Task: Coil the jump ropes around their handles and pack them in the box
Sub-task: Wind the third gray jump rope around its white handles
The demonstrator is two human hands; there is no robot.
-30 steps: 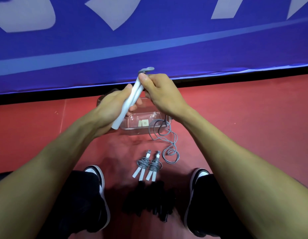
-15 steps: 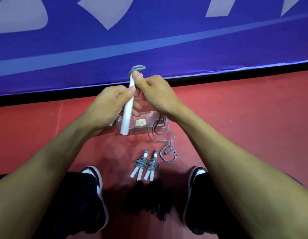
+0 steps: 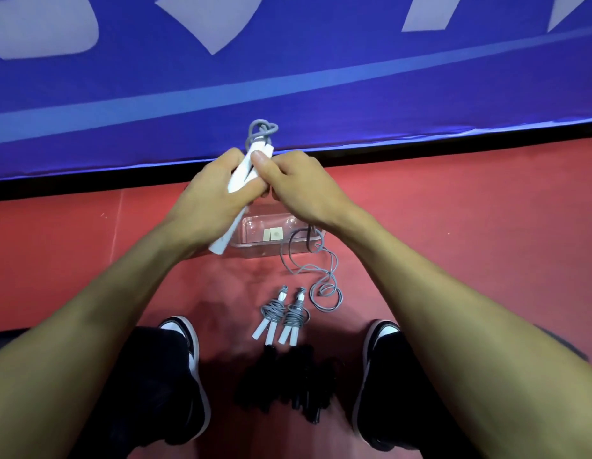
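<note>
Both hands are up at twelve o'clock, above the clear box (image 3: 254,250) on the red floor (image 3: 486,233). The left hand (image 3: 205,200) has its fingers wrapped round the pair of white handles (image 3: 243,170), held together and tilted. The right hand (image 3: 301,190) pinches near the top end, thumb pressed there. Whether it also has the cord (image 3: 324,276) in its fingers I cannot tell.

The handles look stiff, light and smooth, so a firm grip at mid-length seems right. The grey cord is thin and limp; it loops above the handle tops and trails down to the floor at five o'clock of the box, likely to spring loose unless kept taut.

Counted: one rope in hand, two coiled grey ropes (image 3: 283,314) lying side by side at six o'clock, a dark bundle (image 3: 288,385) below them too murky to count, one box.
</note>
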